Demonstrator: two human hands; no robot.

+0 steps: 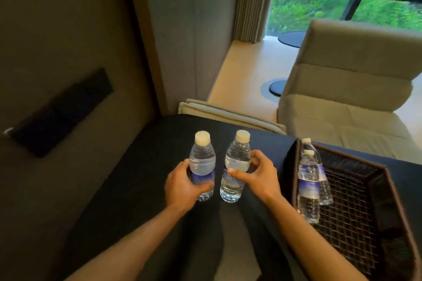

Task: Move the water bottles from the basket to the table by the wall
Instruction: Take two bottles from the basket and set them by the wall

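Two clear water bottles with white caps and blue labels stand upright over the dark table [141, 162] by the wall. My left hand [182, 183] is wrapped around the left bottle [202, 164]. My right hand [258, 174] grips the right bottle [235, 166], which tilts slightly. To the right sits a dark woven basket [365, 201] holding two more bottles [309, 185], one leaning behind the other against its left wall.
A beige padded wall with a black switch panel [61, 112] runs along the table's left. A beige lounge chair [347, 89] stands beyond the table, with folded beige cloth [228, 114] at the far edge. A window and curtain are behind.
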